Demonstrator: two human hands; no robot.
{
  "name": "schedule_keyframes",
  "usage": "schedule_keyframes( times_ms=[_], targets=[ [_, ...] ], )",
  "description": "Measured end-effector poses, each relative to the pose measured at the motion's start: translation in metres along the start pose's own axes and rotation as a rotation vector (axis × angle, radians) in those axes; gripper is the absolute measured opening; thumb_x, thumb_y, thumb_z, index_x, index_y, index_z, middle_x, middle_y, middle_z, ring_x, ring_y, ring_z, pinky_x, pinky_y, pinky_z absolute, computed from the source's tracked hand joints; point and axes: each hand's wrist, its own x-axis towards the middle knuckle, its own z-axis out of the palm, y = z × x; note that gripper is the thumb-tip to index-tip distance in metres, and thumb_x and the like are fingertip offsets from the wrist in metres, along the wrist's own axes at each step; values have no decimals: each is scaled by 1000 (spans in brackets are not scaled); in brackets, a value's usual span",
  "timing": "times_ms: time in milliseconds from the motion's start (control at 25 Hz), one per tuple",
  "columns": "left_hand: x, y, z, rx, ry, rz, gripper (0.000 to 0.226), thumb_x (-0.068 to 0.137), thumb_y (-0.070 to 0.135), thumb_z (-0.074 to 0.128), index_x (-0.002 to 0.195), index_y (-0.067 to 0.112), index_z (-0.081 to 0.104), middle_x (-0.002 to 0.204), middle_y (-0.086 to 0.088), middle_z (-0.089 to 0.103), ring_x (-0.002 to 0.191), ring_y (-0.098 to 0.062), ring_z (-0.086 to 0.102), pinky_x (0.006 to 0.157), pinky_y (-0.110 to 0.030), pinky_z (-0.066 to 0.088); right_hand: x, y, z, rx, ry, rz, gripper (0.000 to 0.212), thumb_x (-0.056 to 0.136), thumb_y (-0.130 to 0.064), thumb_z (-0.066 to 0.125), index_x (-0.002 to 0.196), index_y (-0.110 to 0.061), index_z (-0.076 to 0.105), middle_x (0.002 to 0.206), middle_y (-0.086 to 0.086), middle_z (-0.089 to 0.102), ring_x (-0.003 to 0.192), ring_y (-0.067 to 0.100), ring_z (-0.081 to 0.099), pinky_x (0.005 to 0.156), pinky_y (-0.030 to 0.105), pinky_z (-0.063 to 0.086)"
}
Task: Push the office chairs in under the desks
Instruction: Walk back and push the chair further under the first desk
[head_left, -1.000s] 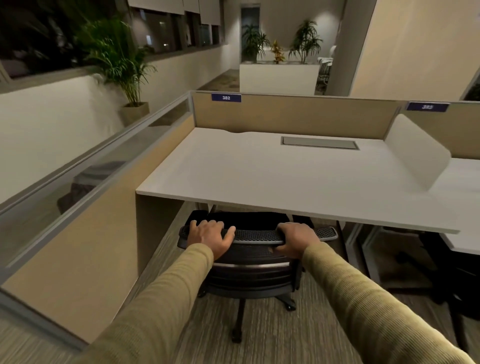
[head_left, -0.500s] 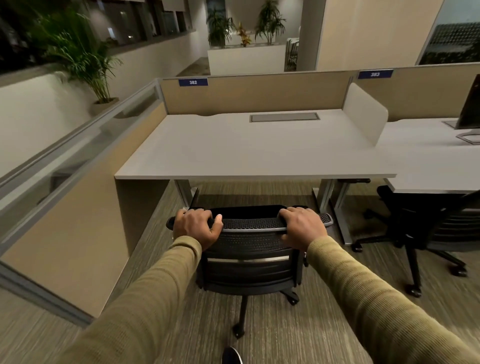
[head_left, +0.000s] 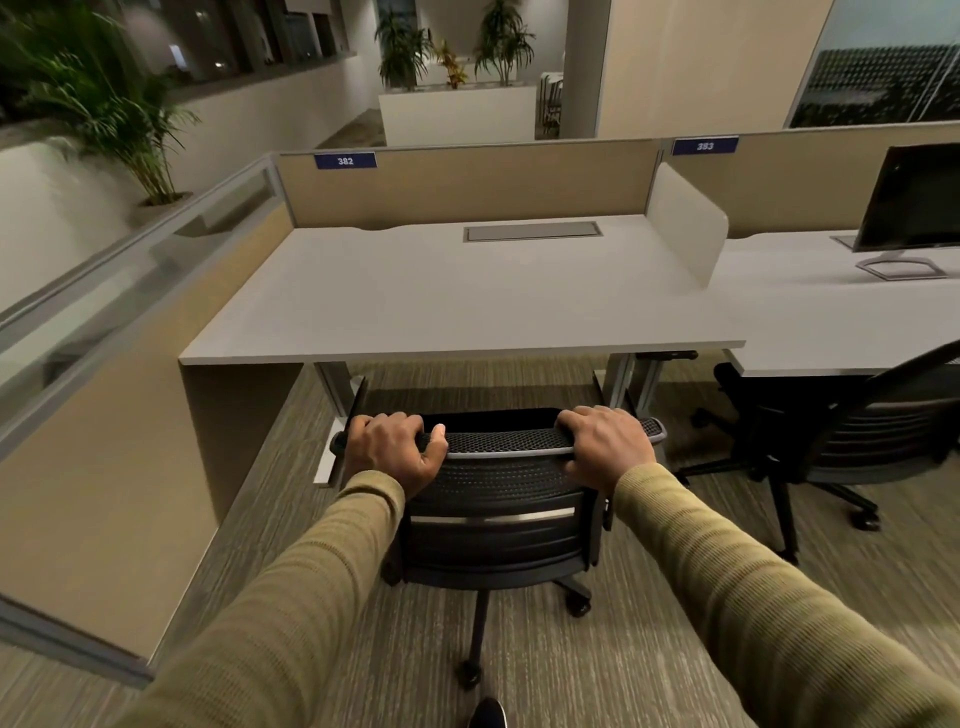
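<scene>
Open carpet is left between the gripped office chair (head_left: 493, 499) and the desk (head_left: 467, 291), whose underside is bounded by two metal legs (head_left: 332, 389), a side panel (head_left: 104, 457) leftward and a second chair (head_left: 852, 436) rightward.

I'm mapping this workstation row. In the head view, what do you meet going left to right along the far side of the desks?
Potted palm → label 382 → grey cable hatch → white divider panel → label 383 → monitor.
</scene>
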Motion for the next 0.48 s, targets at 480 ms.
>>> schedule_keyframes(
  times_ms=[480],
  targets=[
    [98,10,46,-26,-74,3,54,89,60,25,71,19,55,65,3,51,64,-20,48,78,-39,41,97,52,19,-58,-55,44,46,77,-50,68,117,-30,59,105,-5,64,95,18,59,86,35,44]
  ],
)
